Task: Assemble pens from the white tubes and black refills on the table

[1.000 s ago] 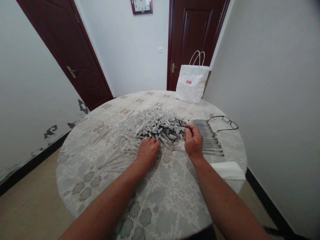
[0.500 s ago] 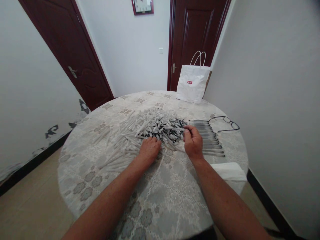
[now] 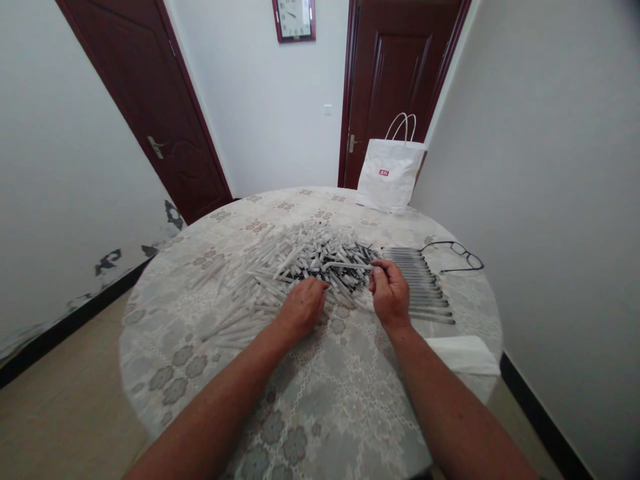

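My right hand [image 3: 391, 293] is closed, pinching one end of a pale, slender pen barrel [image 3: 347, 265] that points left over the heap. My left hand [image 3: 303, 303] is at the heap's near edge with its fingers curled together; whatever they hold, if anything, is hidden. Between and beyond the hands spreads a loose heap of whitish pen barrels [image 3: 265, 283], with black small parts [image 3: 313, 272] mixed in around its middle. Just right of my right hand, several pens with dark tips [image 3: 420, 277] lie side by side in a neat row.
A round table [image 3: 350, 400] with a patterned lace cloth carries everything. Glasses [image 3: 457, 257] lie at the right beyond the row, and a folded white cloth or paper [image 3: 465, 355] near the right edge. A white paper bag [image 3: 390, 177] stands at the back.
The view has tilted up slightly, so everything sits lower. My left hand's fingers have drawn closer together, away from the heap. The right hand still holds the barrel.
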`<move>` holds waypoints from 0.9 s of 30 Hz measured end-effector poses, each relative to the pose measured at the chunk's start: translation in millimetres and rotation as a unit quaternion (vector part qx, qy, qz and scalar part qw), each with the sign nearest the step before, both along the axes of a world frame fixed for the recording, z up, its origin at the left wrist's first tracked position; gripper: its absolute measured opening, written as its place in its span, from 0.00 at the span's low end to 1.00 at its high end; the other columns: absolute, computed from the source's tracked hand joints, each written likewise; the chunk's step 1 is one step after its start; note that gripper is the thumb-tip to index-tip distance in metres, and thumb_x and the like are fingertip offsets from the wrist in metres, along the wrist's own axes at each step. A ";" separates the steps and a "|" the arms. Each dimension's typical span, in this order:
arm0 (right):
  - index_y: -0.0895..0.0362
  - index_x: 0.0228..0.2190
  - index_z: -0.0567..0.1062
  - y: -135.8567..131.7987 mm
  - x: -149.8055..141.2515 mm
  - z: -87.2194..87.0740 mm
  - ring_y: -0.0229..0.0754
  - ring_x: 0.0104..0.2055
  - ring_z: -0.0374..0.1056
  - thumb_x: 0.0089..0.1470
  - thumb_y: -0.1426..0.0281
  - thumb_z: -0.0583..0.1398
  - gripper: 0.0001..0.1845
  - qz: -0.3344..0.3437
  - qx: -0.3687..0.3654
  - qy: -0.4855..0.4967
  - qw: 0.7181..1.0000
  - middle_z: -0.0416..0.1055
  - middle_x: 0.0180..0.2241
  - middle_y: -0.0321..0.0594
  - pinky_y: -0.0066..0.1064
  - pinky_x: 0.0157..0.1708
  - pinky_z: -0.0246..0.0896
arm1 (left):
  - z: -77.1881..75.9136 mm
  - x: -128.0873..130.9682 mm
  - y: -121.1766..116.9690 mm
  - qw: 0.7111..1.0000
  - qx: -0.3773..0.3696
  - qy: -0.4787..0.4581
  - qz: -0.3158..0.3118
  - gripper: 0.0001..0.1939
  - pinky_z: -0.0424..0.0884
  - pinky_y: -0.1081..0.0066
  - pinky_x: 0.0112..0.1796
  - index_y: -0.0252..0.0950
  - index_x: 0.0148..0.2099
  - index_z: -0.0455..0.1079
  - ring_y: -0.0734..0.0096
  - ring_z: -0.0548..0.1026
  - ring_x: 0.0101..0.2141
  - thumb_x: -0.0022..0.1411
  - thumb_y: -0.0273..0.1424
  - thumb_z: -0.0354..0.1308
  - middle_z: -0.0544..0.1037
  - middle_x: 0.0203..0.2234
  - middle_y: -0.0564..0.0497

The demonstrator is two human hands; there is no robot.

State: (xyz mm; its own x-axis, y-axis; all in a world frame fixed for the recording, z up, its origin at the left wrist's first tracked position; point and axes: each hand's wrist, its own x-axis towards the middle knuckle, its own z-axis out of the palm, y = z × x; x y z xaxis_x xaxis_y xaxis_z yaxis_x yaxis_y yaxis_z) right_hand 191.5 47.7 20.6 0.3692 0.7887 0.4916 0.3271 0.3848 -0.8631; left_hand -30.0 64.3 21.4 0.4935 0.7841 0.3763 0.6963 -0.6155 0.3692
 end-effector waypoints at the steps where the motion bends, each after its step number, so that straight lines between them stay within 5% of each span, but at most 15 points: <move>1: 0.56 0.43 0.72 0.2 -1.0 -0.2 0.36 0.23 0.61 0.63 0.61 0.53 0.14 0.003 -0.002 0.032 0.999 0.65 0.23 0.31 0.27 0.24 0.57 | 2.2 -3.8 -1.9 0.997 -0.031 -0.071 0.016 0.12 0.67 0.63 0.46 0.37 0.48 0.71 0.61 0.73 0.42 0.69 0.32 0.48 0.76 0.40 0.44; 4: 0.55 0.39 0.72 0.0 -5.0 -0.5 0.35 0.21 0.60 0.60 0.61 0.56 0.12 0.053 -0.015 0.117 0.992 0.68 0.24 0.32 0.26 0.20 0.55 | 7.1 -15.8 -7.6 0.933 -0.194 -0.298 0.053 0.14 0.70 0.68 0.35 0.37 0.47 0.71 0.67 0.72 0.30 0.69 0.39 0.50 0.74 0.28 0.50; 7: 0.56 0.38 0.72 -2.0 -11.0 -1.7 0.34 0.19 0.60 0.59 0.61 0.58 0.11 0.118 -0.033 0.140 0.983 0.70 0.24 0.33 0.25 0.18 0.54 | 6.4 -23.5 -11.3 0.797 -0.341 -0.499 0.023 0.16 0.68 0.73 0.27 0.37 0.46 0.71 0.73 0.68 0.24 0.65 0.44 0.56 0.68 0.24 0.56; 9: 0.56 0.38 0.72 -3.9 -15.6 -3.4 0.34 0.19 0.61 0.59 0.61 0.58 0.11 0.142 -0.041 0.127 0.981 0.72 0.25 0.34 0.25 0.18 0.55 | 3.5 -25.7 -11.9 0.723 -0.384 -0.574 0.000 0.19 0.67 0.74 0.26 0.35 0.45 0.73 0.77 0.65 0.23 0.62 0.45 0.61 0.66 0.25 0.57; 11: 0.56 0.39 0.73 -5.7 -19.8 -5.4 0.33 0.19 0.62 0.59 0.61 0.59 0.12 0.154 -0.044 0.112 0.981 0.74 0.26 0.35 0.25 0.19 0.56 | -0.2 -26.9 -11.1 0.688 -0.406 -0.602 -0.007 0.20 0.68 0.75 0.25 0.33 0.44 0.74 0.80 0.62 0.22 0.58 0.45 0.65 0.64 0.25 0.57; 27: 0.57 0.41 0.74 -8.9 -21.8 -10.0 0.34 0.22 0.63 0.63 0.62 0.57 0.12 0.137 -0.043 0.024 0.989 0.76 0.29 0.38 0.25 0.21 0.59 | -9.7 -32.9 -6.8 0.697 -0.409 -0.589 -0.012 0.19 0.70 0.74 0.28 0.32 0.38 0.78 0.78 0.61 0.23 0.54 0.45 0.69 0.64 0.21 0.57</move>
